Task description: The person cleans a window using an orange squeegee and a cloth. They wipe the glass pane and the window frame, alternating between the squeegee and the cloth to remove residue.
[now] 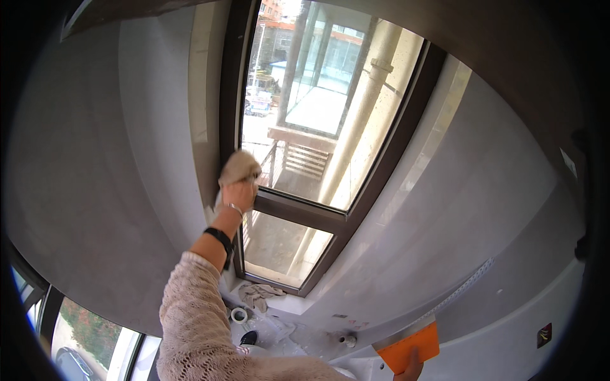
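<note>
My left hand is raised to the left side of the dark window frame, its fingers closed round a bunched beige cloth. The cloth lies over the frame's left upright, by the crossbar between the upper and lower panes; it looks slightly blurred. A bracelet and a black wristband circle that wrist, below a knitted sleeve. Low at the right, my right hand grips a wide orange scraper with a thin pale blade along its upper left edge. Only part of this hand shows.
A crumpled rag lies on the sill below the lower pane, with a tape roll close by. A dark shoe and a short pipe stub show lower down. Grey plastered walls flank the window; another window stands lower left.
</note>
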Tool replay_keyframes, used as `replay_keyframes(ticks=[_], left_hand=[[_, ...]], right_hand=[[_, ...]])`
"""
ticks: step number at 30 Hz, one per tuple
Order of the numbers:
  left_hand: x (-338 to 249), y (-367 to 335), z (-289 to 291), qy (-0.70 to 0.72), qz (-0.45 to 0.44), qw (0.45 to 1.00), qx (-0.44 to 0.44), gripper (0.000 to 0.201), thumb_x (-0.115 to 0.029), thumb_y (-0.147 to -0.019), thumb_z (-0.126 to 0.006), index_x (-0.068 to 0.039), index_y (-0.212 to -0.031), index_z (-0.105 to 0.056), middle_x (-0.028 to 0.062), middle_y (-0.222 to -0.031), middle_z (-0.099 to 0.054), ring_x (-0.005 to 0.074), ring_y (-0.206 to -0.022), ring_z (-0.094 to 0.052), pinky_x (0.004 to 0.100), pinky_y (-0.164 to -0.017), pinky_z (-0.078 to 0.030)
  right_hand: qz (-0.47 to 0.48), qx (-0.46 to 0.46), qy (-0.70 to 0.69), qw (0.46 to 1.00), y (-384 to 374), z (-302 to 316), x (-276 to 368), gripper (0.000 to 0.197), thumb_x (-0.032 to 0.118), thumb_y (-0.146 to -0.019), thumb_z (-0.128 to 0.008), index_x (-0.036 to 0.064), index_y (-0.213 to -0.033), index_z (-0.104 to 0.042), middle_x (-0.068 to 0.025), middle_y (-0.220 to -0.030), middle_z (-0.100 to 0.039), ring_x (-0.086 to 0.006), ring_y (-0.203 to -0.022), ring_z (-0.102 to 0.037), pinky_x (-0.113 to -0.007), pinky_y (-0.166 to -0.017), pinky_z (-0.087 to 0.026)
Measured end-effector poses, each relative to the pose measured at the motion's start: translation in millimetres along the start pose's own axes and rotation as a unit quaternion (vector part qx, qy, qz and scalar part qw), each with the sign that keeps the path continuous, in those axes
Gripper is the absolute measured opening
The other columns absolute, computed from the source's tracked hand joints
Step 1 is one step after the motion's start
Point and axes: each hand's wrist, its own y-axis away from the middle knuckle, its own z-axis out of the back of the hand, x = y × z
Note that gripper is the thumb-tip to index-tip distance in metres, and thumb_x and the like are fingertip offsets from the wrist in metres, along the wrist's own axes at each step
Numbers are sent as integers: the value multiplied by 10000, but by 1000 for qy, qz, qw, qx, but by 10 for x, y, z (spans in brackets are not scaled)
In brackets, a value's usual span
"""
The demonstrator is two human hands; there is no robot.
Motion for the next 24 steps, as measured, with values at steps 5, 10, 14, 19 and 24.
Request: replay_keyframes(ticks=[5, 10, 14, 19, 24], left_hand=[[-48, 272, -52, 183, 108, 977, -2, 464, -335, -888, -537, 13, -1195, -539, 239, -930, -655, 378, -847, -644, 443, -740, -522], [-377, -1167, 1376, -5, -18, 957, -288, 453, -457, -909, -504, -73, -1121, -617, 211, -835, -661, 357, -849, -638, 476, -756, -494], [-509, -2620, 2537, 40, 51, 982, -178, 657, -580, -946, -321, -22, -1030, -659, 225, -1072, -649, 345, -985, -635, 513, -795, -499], [-1267, -3172, 2816, -62, -29, 960, -271, 631, -591, -935, -315, -116, -1306, -503, 165, -1375, -452, 376, -1258, -442, 597, -928, -403], [-2339, -3030, 2507, -15, -149, 914, -376, 562, -474, -946, -392, -81, -1345, -444, 181, -1266, -525, 353, -1186, -489, 504, -973, -383]], right_hand=[[13, -18, 23, 999, 136, 61, 58, 488, 329, -868, -674, 60, -1244, -520, -89, -1100, -619, -217, -933, -616, -339, -670, -534], [11, -33, -29, 999, 283, 88, 144, 482, 264, -884, -661, 35, -1282, -513, -98, -1200, -589, -228, -1069, -576, -360, -872, -508], [105, -67, 40, 991, 399, 101, 149, 473, 292, -938, -580, -46, -1263, -513, -124, -1199, -571, -224, -1058, -558, -342, -868, -490], [92, -136, -38, 986, 471, 57, 100, 501, 306, -947, -562, -45, -1292, -468, -147, -1220, -553, -247, -1090, -548, -367, -879, -503], [170, -17, -44, 984, 423, -61, 111, 485, 322, -955, -532, -5, -1294, -419, -88, -1149, -547, -193, -1037, -571, -310, -874, -485]])
